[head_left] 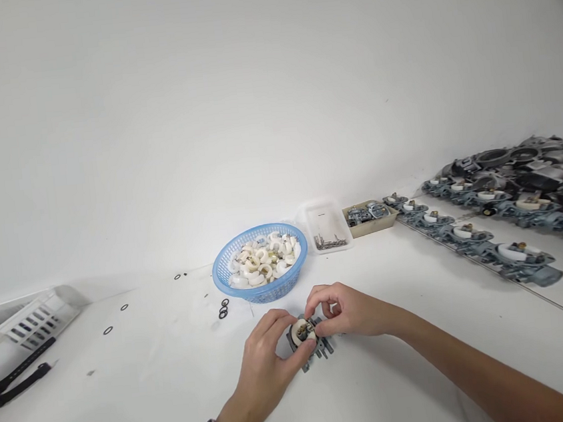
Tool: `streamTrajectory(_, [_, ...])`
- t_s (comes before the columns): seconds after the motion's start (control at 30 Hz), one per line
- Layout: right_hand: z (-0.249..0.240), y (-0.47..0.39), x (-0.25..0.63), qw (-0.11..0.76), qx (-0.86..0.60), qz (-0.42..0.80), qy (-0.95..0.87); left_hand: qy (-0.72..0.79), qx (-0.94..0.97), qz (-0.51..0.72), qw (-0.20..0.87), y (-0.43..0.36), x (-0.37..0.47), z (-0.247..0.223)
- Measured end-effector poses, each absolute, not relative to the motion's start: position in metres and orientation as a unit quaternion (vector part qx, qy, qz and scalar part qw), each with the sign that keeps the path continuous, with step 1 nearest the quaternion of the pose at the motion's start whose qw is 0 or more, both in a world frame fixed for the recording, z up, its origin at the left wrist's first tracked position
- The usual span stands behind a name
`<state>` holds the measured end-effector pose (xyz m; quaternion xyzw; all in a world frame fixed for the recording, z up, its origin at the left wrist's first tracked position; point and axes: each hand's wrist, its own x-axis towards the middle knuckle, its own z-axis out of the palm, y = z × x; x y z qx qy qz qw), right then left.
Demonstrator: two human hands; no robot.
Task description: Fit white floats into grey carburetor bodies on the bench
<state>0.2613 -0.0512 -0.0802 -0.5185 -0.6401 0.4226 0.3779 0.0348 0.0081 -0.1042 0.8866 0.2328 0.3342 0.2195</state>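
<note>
A grey metal carburetor [325, 347] lies on the white table in front of me, with a white ring-shaped float [298, 332] set in its open top. My left hand [268, 355] is closed around its left side, fingers at the far edge and thumb at the near edge of the float. From the right, my right hand [345, 312] pinches with thumb and index finger at the float's right side. Whatever small part sits between those fingertips is hidden. Brass pieces show in the middle of the float.
Behind stands a blue basket [265, 296] of white floats, beside a clear tray [323, 217] of thin metal pins and a box [372, 226] of metal parts. Carburetors with floats [465, 233] line the right. Black rubber rings [223, 309], a white basket [34, 322] and a black strap [19, 393] lie left.
</note>
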Motion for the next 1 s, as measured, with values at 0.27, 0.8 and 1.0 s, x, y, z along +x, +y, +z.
streamTrajectory(0.27, [-0.077,-0.053,0.263,0.360,-0.527,0.419,-0.646,0.233,0.884,0.332,0.235,0.007,0.035,-0.102])
streamTrajectory(0.8, [-0.089,-0.059,0.240,0.336,-0.501,0.285,-0.745,0.298,0.828,0.361,0.309,0.025,0.019,-0.109])
streamTrajectory(1.0, [-0.081,-0.080,0.255,0.355,-0.534,0.190,-0.744,0.317,0.840,0.351,0.265,0.024,0.017,-0.112])
